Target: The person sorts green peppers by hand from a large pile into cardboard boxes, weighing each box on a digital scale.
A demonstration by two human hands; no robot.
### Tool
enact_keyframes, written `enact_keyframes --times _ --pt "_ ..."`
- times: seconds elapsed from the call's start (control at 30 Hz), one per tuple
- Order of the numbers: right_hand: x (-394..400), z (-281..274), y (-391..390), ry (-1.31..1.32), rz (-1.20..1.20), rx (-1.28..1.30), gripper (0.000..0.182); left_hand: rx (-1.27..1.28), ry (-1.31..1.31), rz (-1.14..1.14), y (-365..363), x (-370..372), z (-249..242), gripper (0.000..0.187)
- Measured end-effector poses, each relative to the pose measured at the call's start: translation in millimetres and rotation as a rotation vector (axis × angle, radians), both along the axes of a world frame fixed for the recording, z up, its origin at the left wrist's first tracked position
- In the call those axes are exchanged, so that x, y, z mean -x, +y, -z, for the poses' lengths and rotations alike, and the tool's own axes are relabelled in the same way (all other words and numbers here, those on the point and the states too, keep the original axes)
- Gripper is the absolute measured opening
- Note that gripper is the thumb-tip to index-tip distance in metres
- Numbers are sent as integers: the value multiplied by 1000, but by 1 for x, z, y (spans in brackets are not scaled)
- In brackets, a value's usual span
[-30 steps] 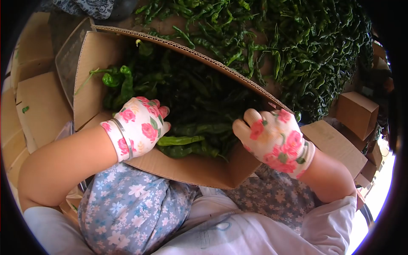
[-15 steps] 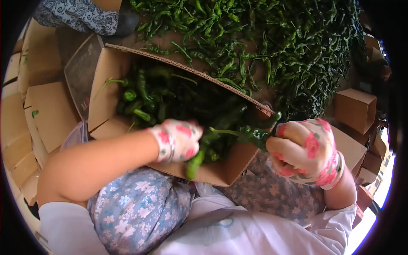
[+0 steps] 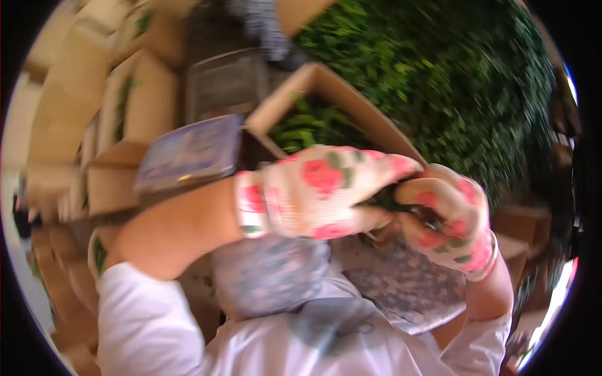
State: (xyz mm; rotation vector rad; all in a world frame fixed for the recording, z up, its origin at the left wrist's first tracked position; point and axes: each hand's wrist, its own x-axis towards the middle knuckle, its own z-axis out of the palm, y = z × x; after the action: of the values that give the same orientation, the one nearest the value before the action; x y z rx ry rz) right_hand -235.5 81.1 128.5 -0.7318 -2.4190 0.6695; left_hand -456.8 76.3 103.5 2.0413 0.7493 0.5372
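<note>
Meeting in front of the wearer's body, two hands gloved in white with pink flowers and green leaves come together just this side of an open cardboard box (image 3: 378, 123). The left hand (image 3: 329, 191) reaches across from the left, its fingers stretched straight and its thumb set apart below them; blur hides whether it is pinching anything. The right hand (image 3: 448, 222) has its fingers curled inward, its grip closed on a dark green clump (image 3: 387, 199) that shows between the two hands, too blurred to count the pieces. Green peppers (image 3: 313, 125) lie inside the box, beyond the left hand. Past the box, a broad green heap (image 3: 458, 94) spreads across the upper right. To the left of the box is a purplish flat panel (image 3: 191, 153), with a dark crate (image 3: 226, 81) behind it. More cardboard boxes (image 3: 147, 94) crowd the left side, and a brown box (image 3: 523, 225) sits at the right, beyond the right hand. Patterned fabric (image 3: 266, 28) shows at the top. Nearest the viewer are a white shirt (image 3: 269, 348) and flower-printed cloth (image 3: 266, 276). The whole scene is smeared by motion.
</note>
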Motion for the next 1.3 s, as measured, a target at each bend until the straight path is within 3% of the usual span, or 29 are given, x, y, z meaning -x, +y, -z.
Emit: enact_keyframes --times 0.03,0.07,0.1,0.13,0.17,0.23,0.27,0.33,0.37,0.4,0.43,0.47,0.57,0.63,0.7,0.73,0.83,0.9,0.93,0.97,1.03,1.1,1.17,1.2,1.27,1.3 --pt "22 -3 -1 174 -4 -96 36 -33 5 -112 -15 16 -8 53" --pt "30 -14 -14 114 125 197 45 -2 -126 -274 -29 36 -11 49" --pt "39 -15 -24 314 216 538 55 16 -271 -431 -46 61 -10 45" --pt "36 -6 -18 333 167 465 62 198 -560 -631 -72 85 -9 42" --pt "33 2 -13 278 274 502 57 301 -735 -829 -104 111 -7 44" --pt "18 30 -2 255 260 562 48 364 -961 -1280 -176 146 18 52" --pt "22 32 0 135 238 543 46 394 -1110 -1396 -214 170 41 51" --pt "31 47 2 -55 314 441 40 318 -1207 -1684 -291 223 73 43" --pt "39 44 -4 -164 339 369 38 257 -1306 -1904 -318 257 77 26" --pt "43 42 -9 -160 343 353 38 114 -1212 -2119 -343 302 88 25" --pt "48 27 -15 -164 366 359 36 156 -1516 -2061 -368 344 68 29" --pt "53 21 -19 -161 388 375 34 -76 -1210 -2091 -398 397 87 33" --pt "43 5 -39 -169 468 261 34 -2 -88 -2510 -453 494 110 53" --pt "17 4 -50 -92 605 259 34 -257 1106 -2237 -446 516 123 55" --pt "-9 -8 -71 -86 785 287 33 267 1502 -1853 -410 481 87 57" --pt "-28 -8 -83 -23 830 273 32 487 1498 -1771 -402 490 89 56" --pt "-89 -14 -122 -20 1044 278 30 477 1253 -1960 -407 536 130 41" --pt "-146 3 -138 166 1064 309 31 431 1233 -1906 -404 549 152 37" --pt "-155 -2 -150 171 1059 311 32 386 1191 -1892 -396 532 142 33" --pt "-163 -5 -160 185 1051 311 33 264 1523 -1723 -388 509 133 27" --pt "-191 6 -165 168 1077 298 34 54 1563 -1574 -395 497 142 24" --pt "-228 14 -160 157 1107 264 35 241 1459 -1554 -374 457 127 25" --pt "-257 15 -156 124 1083 460 38 188 1429 -1476 -364 436 123 27" --pt "-254 13 -157 124 1089 458 38 174 1379 -1484 -353 418 118 27" --pt "-213 4 -160 250 911 459 66 189 1287 -1451 -325 387 106 31" --pt "-156 -9 -163 338 1018 400 45 58 1236 -1450 -321 386 113 34"
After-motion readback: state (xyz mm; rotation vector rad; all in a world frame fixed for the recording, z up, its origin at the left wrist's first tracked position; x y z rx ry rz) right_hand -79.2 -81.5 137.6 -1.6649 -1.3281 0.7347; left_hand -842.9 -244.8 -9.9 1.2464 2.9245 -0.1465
